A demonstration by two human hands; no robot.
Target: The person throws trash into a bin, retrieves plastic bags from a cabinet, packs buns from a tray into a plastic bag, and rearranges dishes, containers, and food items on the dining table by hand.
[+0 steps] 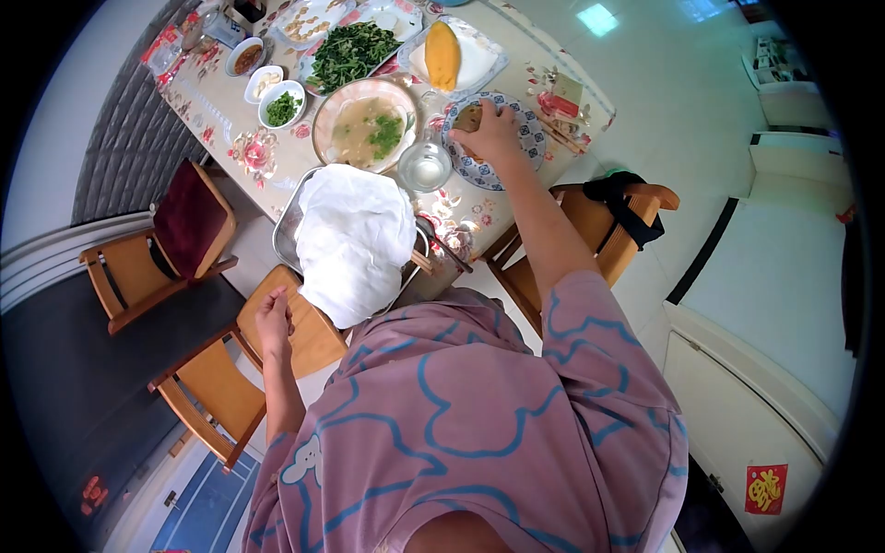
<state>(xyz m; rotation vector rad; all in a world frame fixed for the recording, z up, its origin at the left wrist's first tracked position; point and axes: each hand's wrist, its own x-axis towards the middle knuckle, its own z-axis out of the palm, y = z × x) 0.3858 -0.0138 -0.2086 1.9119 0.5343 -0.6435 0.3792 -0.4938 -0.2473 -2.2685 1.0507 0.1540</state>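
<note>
My right hand (494, 136) is over a blue-and-white patterned plate (532, 138) on the table's right side. Its thumb and fingers are spread around a brownish piece of food (468, 117) on the plate; contact is hard to make out. Low on the left, my left hand (275, 318) hangs above a wooden chair seat with its fingers curled in and nothing visible in them. A bunched white cloth (355, 235) lies over a metal tray (288, 226) at the table's near edge. Between cloth and plate stands a clear glass bowl (425, 167).
Soup with green herbs fills a large bowl (321, 129). Behind are leafy greens (350, 55), a yellow oblong food (442, 55) on a plate, and small bowls, one of chopped herbs (281, 108). Chopsticks (562, 136) lie at right. Wooden chairs (207, 382) surround the table.
</note>
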